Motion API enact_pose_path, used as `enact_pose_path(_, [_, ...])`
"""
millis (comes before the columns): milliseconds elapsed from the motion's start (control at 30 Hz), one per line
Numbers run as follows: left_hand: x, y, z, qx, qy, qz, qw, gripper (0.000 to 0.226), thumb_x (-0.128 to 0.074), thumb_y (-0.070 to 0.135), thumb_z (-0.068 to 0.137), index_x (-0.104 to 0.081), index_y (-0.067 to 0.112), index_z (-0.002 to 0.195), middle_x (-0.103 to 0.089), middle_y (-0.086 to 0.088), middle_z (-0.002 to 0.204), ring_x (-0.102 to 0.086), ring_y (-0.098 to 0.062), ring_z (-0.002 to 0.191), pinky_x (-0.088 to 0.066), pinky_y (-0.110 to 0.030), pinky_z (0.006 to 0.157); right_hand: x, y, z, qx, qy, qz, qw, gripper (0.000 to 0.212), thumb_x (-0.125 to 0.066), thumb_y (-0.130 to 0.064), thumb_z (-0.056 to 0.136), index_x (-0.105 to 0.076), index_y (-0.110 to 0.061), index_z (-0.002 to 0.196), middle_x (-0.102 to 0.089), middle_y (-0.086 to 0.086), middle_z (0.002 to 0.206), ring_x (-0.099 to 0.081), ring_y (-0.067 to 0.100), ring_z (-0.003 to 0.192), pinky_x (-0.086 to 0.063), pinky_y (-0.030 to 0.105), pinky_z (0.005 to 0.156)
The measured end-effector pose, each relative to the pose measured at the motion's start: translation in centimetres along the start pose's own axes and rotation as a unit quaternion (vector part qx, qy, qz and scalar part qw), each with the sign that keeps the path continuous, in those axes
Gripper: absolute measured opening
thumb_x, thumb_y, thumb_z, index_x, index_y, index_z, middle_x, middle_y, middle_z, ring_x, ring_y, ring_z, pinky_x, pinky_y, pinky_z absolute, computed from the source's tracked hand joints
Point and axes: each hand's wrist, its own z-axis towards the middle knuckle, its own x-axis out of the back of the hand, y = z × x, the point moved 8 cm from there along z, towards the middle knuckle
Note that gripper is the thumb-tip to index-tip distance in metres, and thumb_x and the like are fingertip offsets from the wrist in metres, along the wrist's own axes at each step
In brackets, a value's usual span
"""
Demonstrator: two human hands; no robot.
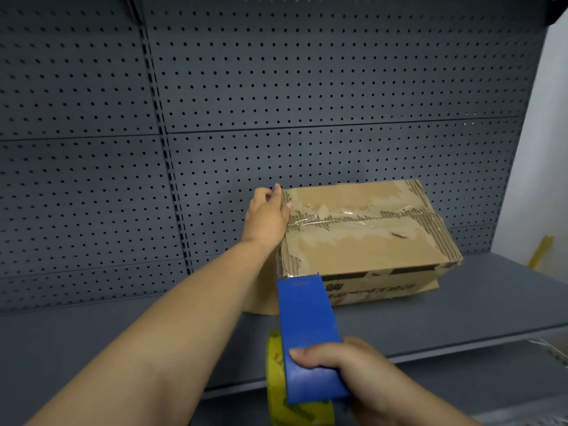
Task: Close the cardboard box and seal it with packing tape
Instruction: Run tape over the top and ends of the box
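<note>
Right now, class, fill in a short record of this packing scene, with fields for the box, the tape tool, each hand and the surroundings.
Box: worn brown cardboard box, flaps shut, lying on the grey metal shelf
Seam: clear tape runs along the centre join
Tool: blue plastic tape dispenser carrying a yellow roll, front end at the box's near left corner
Left hand: holds the box's left end at the top edge
Right hand: grips the dispenser's rear
Behind: grey perforated back panel
</note>
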Motion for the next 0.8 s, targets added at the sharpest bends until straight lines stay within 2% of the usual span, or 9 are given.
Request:
enact_pose_path(67, [1.0,1.1,-0.8,-0.055,0.051,0.023,0.997,0.038,-0.041,0.033,0.097,-0.049,0.011,0.127,-0.045,-0.006,0.119,-0.044,-0.022,0.111,-0.041,-0.038,0.096,0.4,-0.1,0.2,0.012,0.026,0.017,0.999,0.040,-0.079,-0.019,0.045,-0.077,-0.003,0.081,-0.075,0.014,0.085,-0.069,0.027,0.078,-0.054,0.031,0.073])
enact_pose_path(133, [1.3,1.8,-1.6,-0.081,0.050,0.029,0.995,0.033,-0.037,0.031,0.099,-0.056,0.006,0.109,-0.052,-0.009,0.112,-0.050,-0.025,0.105,-0.044,-0.037,0.089,0.6,-0.6,0.0,0.029,0.032,0.014,0.999,0.028,-0.079,-0.017,0.049,-0.077,-0.004,0.073,-0.074,0.012,0.077,-0.069,0.023,0.067,-0.050,0.025,0.061])
enact_pose_path(200, [1.2,2.0,-2.6,-0.073,0.008,0.000,0.997,0.043,-0.027,0.032,0.101,-0.054,0.005,0.121,-0.051,-0.011,0.128,-0.047,-0.027,0.120,-0.036,-0.034,0.100,0.8,-1.0,-0.2,0.039,0.029,0.019,0.999,0.017,-0.079,-0.012,0.058,-0.076,-0.003,0.072,-0.073,0.010,0.072,-0.067,0.020,0.059,-0.049,0.022,0.054])
enact_pose_path(267, [0.4,1.7,-3.7,-0.030,-0.066,-0.101,0.992,0.051,-0.020,0.038,0.101,-0.032,0.012,0.144,-0.024,-0.002,0.154,-0.019,-0.018,0.143,-0.014,-0.030,0.113,0.8,-1.3,-0.3,0.048,0.030,0.024,0.998,0.016,-0.078,-0.011,0.057,-0.075,-0.004,0.071,-0.072,0.010,0.069,-0.066,0.019,0.054,-0.048,0.020,0.048])
enact_pose_path(367, [-1.3,1.3,-5.3,0.073,-0.174,-0.271,0.944,0.056,-0.016,0.048,0.099,0.000,0.026,0.148,0.012,0.009,0.157,0.007,-0.012,0.144,0.000,-0.039,0.117,0.4,-1.0,-0.2,0.042,0.025,0.013,0.999,0.029,-0.077,-0.015,0.056,-0.073,-0.004,0.083,-0.073,0.008,0.071,-0.067,0.018,0.058,-0.049,0.021,0.051])
enact_pose_path(433, [-1.7,1.4,-5.6,0.074,-0.187,-0.259,0.945,0.057,-0.015,0.047,0.099,0.006,0.028,0.148,0.019,0.009,0.156,0.009,-0.013,0.144,0.000,-0.039,0.116,0.3,-0.5,0.0,0.035,0.029,0.001,0.999,0.042,-0.077,-0.021,0.053,-0.072,-0.006,0.091,-0.073,0.006,0.075,-0.067,0.018,0.064,-0.050,0.023,0.056])
enact_pose_path(600, [-2.2,1.6,-5.3,0.023,-0.155,-0.205,0.966,0.056,-0.016,0.039,0.100,0.007,0.022,0.149,0.020,0.004,0.156,0.010,-0.013,0.144,-0.001,-0.028,0.112,0.5,0.2,-0.1,0.038,0.014,-0.002,0.999,0.045,-0.075,-0.024,0.051,-0.070,-0.012,0.094,-0.075,0.002,0.080,-0.068,0.017,0.074,-0.051,0.023,0.062])
enact_pose_path(733, [-2.5,1.5,-4.8,0.026,-0.153,-0.166,0.974,0.056,-0.018,0.035,0.101,0.006,0.017,0.149,0.018,0.000,0.157,0.010,-0.013,0.144,0.000,-0.019,0.104,-0.1,0.4,-0.3,0.062,-0.003,-0.020,0.998,0.054,-0.082,-0.031,0.046,-0.070,-0.017,0.097,-0.075,0.003,0.093,-0.069,0.019,0.089,-0.055,0.030,0.079])
enact_pose_path(800, [-2.6,1.4,-4.7,0.032,-0.153,-0.148,0.977,0.056,-0.018,0.033,0.101,0.006,0.017,0.149,0.018,-0.001,0.157,0.008,-0.014,0.144,-0.001,-0.019,0.105,-0.2,0.4,-0.4,0.072,0.001,-0.015,0.997,0.049,-0.081,-0.028,0.047,-0.072,-0.017,0.093,-0.076,0.002,0.092,-0.070,0.017,0.086,-0.054,0.028,0.076])
